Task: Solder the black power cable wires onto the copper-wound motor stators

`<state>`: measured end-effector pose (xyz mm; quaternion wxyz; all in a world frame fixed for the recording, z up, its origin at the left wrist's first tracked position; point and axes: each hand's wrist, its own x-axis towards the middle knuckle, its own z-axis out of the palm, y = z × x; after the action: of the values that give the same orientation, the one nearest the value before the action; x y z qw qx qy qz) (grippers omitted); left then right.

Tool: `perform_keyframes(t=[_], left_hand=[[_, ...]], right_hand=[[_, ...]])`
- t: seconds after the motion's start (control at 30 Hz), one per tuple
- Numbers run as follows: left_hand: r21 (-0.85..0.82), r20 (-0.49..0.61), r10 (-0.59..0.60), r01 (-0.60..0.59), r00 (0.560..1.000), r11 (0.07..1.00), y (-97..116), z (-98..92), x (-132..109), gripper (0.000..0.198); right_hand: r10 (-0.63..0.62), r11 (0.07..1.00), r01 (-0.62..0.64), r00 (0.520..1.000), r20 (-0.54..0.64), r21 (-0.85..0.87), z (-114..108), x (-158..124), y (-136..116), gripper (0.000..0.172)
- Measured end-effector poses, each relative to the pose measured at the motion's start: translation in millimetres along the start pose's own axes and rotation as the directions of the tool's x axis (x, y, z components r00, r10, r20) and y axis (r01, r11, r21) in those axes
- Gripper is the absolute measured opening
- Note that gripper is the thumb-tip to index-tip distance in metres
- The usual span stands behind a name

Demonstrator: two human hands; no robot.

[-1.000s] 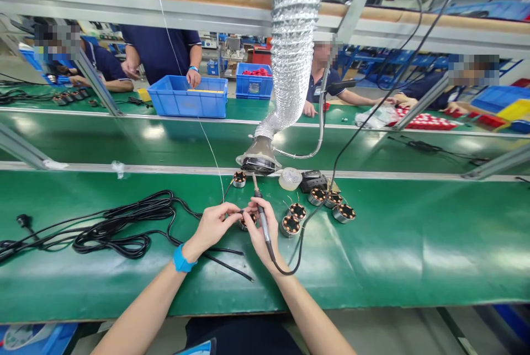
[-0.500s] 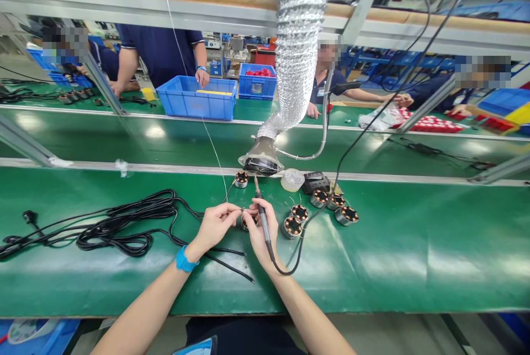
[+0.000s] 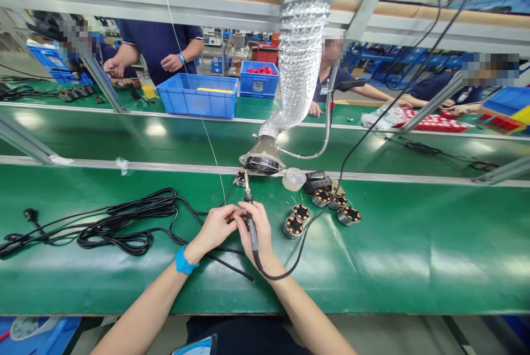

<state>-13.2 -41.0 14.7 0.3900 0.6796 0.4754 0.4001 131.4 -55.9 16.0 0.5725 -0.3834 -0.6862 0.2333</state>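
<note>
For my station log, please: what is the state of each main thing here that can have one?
Soldering iron: held in right grip; heat unclear.
Left grip: fingers closed; contents unclear.
Black cable: looped on the bench.
Foil duct: hanging, bent near bottom.
Five coil rings on the right: resting flat, windings up.
Nearer blue bin: open, holding something yellow.

Metal-tipped soldering iron (image 3: 252, 226), glossy tabletop (image 3: 397, 250)

Dark clothing (image 3: 248, 335), light-blue badge (image 3: 195, 347) (partly cropped), bright blue left wristband (image 3: 184, 261)

cbls (image 3: 138, 211) L | 5 stators (image 3: 293, 227) R of R hand (image 3: 260, 225) | hood (image 3: 263, 159) behind
</note>
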Motion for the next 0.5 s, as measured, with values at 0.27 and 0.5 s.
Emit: perform_keyframes(t=[0.27,0.5], left_hand=[[-0.005,0.168,-0.024,0.025,0.986,1.0,8,-20.9,3,0.026],[-0.151,0.003,-0.158,0.157,0.987,0.976,-5,-4.4,5,0.025]], right_hand=[[0.099,0.995,-0.099,0.995,-0.014,0.011,-15,-2,15,0.03],[0.089,0.996,-0.089,0.996,0.008,0.022,-12,-14,23,0.029]])
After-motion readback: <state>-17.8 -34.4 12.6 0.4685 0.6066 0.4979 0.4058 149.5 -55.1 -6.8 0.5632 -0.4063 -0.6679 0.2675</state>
